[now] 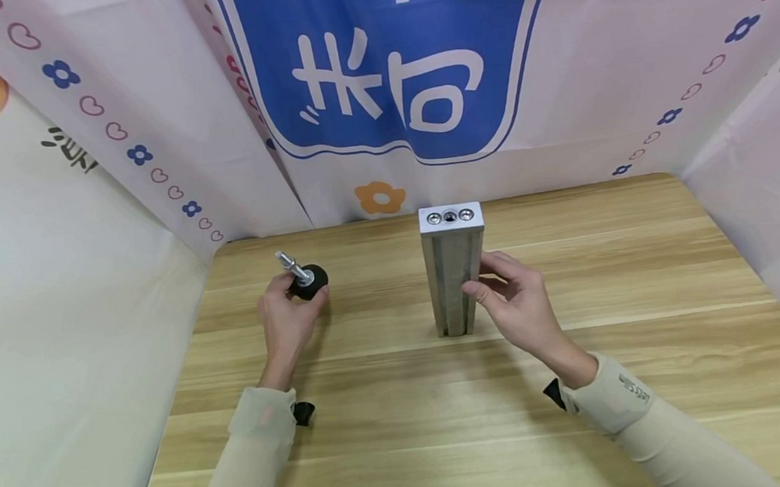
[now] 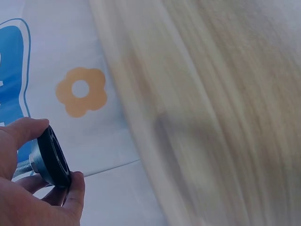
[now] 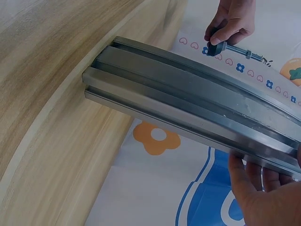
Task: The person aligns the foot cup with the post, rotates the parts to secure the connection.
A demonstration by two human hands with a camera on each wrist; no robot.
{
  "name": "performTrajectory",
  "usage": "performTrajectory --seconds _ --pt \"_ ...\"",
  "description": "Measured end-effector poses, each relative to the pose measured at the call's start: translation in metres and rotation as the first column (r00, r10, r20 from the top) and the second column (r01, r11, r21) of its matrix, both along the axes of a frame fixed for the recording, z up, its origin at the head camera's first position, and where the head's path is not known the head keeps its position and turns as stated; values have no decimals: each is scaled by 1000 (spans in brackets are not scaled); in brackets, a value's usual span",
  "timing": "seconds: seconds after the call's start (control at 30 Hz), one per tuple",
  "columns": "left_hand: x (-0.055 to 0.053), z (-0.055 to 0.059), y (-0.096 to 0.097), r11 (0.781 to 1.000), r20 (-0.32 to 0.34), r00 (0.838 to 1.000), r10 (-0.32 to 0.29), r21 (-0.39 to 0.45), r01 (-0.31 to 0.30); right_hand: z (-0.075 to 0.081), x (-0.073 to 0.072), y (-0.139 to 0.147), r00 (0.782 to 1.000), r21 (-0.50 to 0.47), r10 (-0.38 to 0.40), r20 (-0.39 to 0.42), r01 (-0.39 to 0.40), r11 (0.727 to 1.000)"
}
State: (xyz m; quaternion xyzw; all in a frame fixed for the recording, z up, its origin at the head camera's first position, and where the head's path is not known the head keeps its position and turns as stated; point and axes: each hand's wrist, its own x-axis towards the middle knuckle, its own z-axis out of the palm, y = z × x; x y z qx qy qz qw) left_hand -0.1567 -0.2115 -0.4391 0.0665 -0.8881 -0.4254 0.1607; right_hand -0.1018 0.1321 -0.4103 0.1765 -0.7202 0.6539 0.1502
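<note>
A levelling foot [image 1: 310, 282] with a round black base and a threaded metal stud is pinched at its rim by my left hand [image 1: 285, 319], above the left part of the table. Its stud points up and away; a nut shows on it in the right wrist view. An aluminium extrusion [image 1: 453, 284] stands upright near the middle, its lower end on the wood. My right hand [image 1: 519, 302] grips its right side, thumb on the near face. On its top sits an end plate [image 1: 451, 217] with two screws and a hole between them.
The wooden table [image 1: 375, 418] reaches back to a white printed cloth [image 1: 595, 71] with a blue panel and an orange flower. Cloth walls also rise at the left and right sides. A dark wrist piece [image 1: 303, 413] shows at the left cuff.
</note>
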Motion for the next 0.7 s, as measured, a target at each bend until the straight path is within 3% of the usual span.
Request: performTrajectory --seconds 0.23,0.7 --pt "3 7 0 999 0 999 -38 -6 38 0 0 1 1000 2 6 13 -7 1000" --pt "16 22 -6 998 -6 999 -48 32 48 1 -1 1 1000 -15 17 9 -17 1000"
